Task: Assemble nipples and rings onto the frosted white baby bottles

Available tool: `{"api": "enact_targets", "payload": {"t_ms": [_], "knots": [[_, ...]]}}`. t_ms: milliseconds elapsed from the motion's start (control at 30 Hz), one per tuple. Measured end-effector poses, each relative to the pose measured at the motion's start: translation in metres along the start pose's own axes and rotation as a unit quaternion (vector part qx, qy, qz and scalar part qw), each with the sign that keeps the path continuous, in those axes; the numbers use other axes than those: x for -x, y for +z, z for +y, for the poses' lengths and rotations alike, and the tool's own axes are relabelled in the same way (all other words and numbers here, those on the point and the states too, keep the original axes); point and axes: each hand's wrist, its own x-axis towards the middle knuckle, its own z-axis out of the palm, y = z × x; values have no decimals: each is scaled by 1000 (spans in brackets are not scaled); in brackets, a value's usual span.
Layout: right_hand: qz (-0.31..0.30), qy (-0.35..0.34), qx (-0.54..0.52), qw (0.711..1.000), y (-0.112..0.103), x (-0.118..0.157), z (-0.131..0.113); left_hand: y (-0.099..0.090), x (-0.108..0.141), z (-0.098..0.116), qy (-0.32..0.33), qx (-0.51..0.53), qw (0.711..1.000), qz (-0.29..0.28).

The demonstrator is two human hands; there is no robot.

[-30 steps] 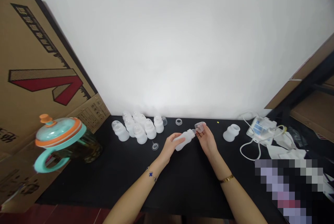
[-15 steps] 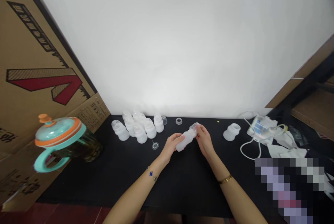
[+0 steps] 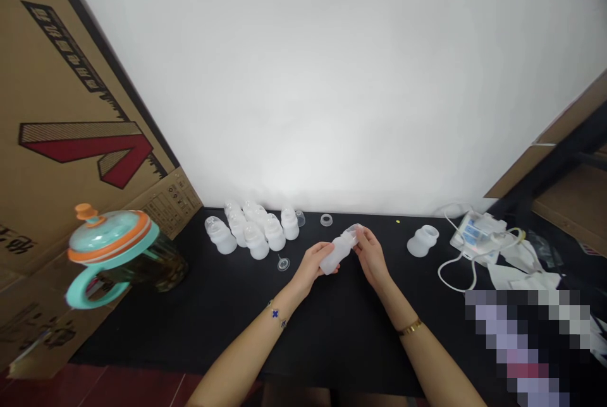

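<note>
Tilted up to the right, a white baby bottle (image 3: 334,256) lies in my left hand (image 3: 313,263), whose fingers wrap round its body. My right hand (image 3: 372,251) pinches the clear cap (image 3: 353,230) at the bottle's top end. Left of my hands, a clear nipple (image 3: 283,263) rests on the black table. Farther back are a white collar ring (image 3: 326,220) and a loose clear cap (image 3: 300,218). Several capped baby bottles (image 3: 257,242) stand grouped at the left. To the right, an uncapped white bottle (image 3: 422,241) stands with its mouth uncovered.
A large jug (image 3: 116,249) with a turquoise handle and orange trim stands at the left, before a cardboard box (image 3: 71,97). A white device with cables (image 3: 478,234) and some white paper (image 3: 526,277) lie at the right. The white wall (image 3: 332,78) borders the table's back.
The view has shifted slightly, so everything sits a little differently in the frame. Both hands keep their hold on the bottle and its cap.
</note>
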Motion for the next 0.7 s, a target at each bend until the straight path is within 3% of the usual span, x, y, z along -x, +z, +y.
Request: {"api": "enact_targets", "payload": {"t_ms": [700], "knots": [[-2, -11, 1, 1000, 4, 3, 1, -5, 0, 4, 38, -59, 998, -5]]}}
